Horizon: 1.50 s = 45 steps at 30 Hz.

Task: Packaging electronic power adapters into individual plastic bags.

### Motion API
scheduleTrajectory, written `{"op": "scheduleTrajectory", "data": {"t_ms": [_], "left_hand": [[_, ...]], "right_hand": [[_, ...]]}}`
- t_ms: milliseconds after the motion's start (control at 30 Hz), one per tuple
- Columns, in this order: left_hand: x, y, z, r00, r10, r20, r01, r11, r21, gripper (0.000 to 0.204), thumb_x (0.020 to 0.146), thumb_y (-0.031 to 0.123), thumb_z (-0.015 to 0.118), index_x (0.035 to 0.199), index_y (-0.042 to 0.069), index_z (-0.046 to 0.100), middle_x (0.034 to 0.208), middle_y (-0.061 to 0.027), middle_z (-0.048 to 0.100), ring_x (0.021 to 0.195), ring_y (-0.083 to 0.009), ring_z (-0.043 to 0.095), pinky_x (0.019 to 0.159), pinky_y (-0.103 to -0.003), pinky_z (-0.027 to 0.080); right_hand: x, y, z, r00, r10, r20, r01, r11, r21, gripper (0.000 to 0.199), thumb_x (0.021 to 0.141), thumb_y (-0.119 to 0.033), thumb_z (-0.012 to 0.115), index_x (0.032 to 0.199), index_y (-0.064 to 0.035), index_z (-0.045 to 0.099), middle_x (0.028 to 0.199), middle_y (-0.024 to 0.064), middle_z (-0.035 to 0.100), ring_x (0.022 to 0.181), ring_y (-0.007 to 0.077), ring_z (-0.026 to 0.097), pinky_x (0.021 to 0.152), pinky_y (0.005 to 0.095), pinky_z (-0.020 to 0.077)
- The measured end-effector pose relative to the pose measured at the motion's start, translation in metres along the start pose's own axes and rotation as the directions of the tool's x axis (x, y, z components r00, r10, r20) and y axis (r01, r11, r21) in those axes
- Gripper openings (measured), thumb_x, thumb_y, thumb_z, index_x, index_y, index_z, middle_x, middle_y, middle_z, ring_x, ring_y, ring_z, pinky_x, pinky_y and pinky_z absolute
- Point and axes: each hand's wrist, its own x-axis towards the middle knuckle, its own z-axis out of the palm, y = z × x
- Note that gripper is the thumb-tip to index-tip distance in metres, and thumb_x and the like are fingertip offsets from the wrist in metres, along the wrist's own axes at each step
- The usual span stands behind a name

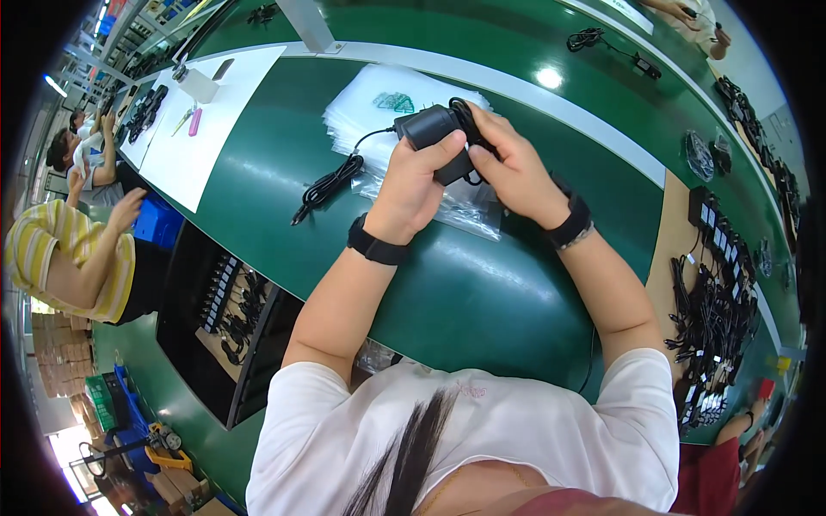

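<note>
My left hand (419, 179) is closed around a black power adapter (428, 127), its thumb lying across the casing. On the other side, my right hand (514, 168) presses in with bent fingers and grips a black cable loop (465, 120) beside the adapter. A thin cord leaves the adapter's left end and runs to a tied cable bundle (329, 185), which lies on the green table. Beneath both hands is a stack of clear plastic bags (361, 96). How the fingertips of each hand meet the adapter is partly hidden.
Rows of adapters with tangled cables (714, 292) lie on cardboard at the right. A black bin (232, 335) at the left holds more adapters. A white sheet (219, 112) carries a bottle (196, 83) and a pink tool (194, 122). A co-worker in yellow stripes (77, 258) sits at left.
</note>
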Motion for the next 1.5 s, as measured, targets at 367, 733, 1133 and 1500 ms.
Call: {"op": "scheduleTrajectory", "data": {"t_ms": [367, 733, 1133, 1500], "left_hand": [[-0.010, 0.022, 0.018, 0.766, 0.633, 0.113, -0.515, 0.498, 0.698, 0.041, 0.069, -0.008, 0.065, 0.108, -0.003, 0.054, 0.097, -0.0079, 0.060, 0.090, -0.0133, 0.055, 0.082, -0.026, 0.044], [-0.021, -0.014, 0.016, 0.781, 0.561, 0.276, -0.615, 0.611, 0.499, 0.045, 0.072, 0.000, 0.068, 0.113, -0.005, 0.050, 0.103, -0.0119, 0.059, 0.095, -0.0170, 0.057, 0.085, -0.028, 0.044], [-0.015, -0.011, 0.013, 0.945, 0.325, -0.014, -0.323, 0.942, 0.091, 0.032, 0.074, -0.003, 0.060, 0.104, -0.001, 0.052, 0.094, -0.0069, 0.060, 0.086, -0.0152, 0.058, 0.080, -0.028, 0.045], [-0.005, -0.004, 0.005, 0.993, 0.081, 0.083, -0.070, 0.989, -0.129, 0.037, 0.083, 0.020, 0.062, 0.114, 0.005, 0.048, 0.104, -0.0052, 0.056, 0.097, -0.0179, 0.054, 0.087, -0.032, 0.044]], "right_hand": [[-0.007, -0.034, -0.008, 0.966, -0.054, -0.251, -0.029, 0.949, -0.315, 0.036, 0.089, -0.023, 0.047, 0.119, -0.0028, 0.052, 0.114, 0.0121, 0.055, 0.105, 0.0233, 0.052, 0.086, 0.0308, 0.0413], [-0.008, -0.010, 0.005, 0.814, 0.570, 0.108, -0.309, 0.269, 0.912, 0.022, 0.090, -0.016, 0.051, 0.099, 0.0033, 0.057, 0.097, 0.0080, 0.059, 0.086, 0.0149, 0.054, 0.084, 0.0311, 0.0429], [0.000, -0.020, 0.007, 0.948, 0.307, -0.088, -0.219, 0.825, 0.521, 0.025, 0.092, -0.016, 0.048, 0.105, 0.0029, 0.056, 0.097, 0.0028, 0.059, 0.088, 0.0088, 0.053, 0.082, 0.0225, 0.0413], [-0.003, -0.015, 0.006, 0.990, -0.073, -0.120, 0.079, 0.996, 0.047, 0.057, 0.078, -0.016, 0.068, 0.125, -0.0001, 0.041, 0.111, 0.0073, 0.055, 0.096, 0.0131, 0.053, 0.082, 0.0255, 0.0434]]}}
